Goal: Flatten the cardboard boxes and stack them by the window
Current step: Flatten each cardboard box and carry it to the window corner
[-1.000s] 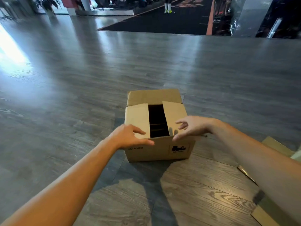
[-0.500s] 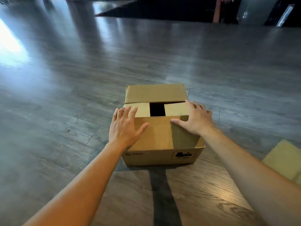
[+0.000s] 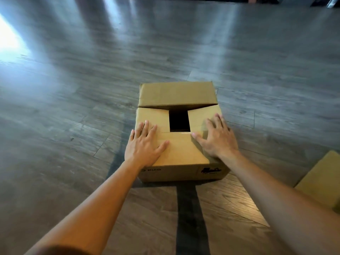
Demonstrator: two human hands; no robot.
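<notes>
Grey wood-plank floor (image 3: 73,126) carries a cardboard box (image 3: 180,162), upright and unflattened. It looks light and stiff but creasable, best gripped at the flap edges. Left hand (image 3: 145,146) and right hand (image 3: 217,138) press flat, fingers spread, on its near flap. More cardboard (image 3: 320,181) lies nearby, right.

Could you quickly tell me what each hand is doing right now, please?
Left hand: open, fingers straight, pressing flat on the cardboard box.
Right hand: open, fingers spread, pressing on the same box.
</notes>
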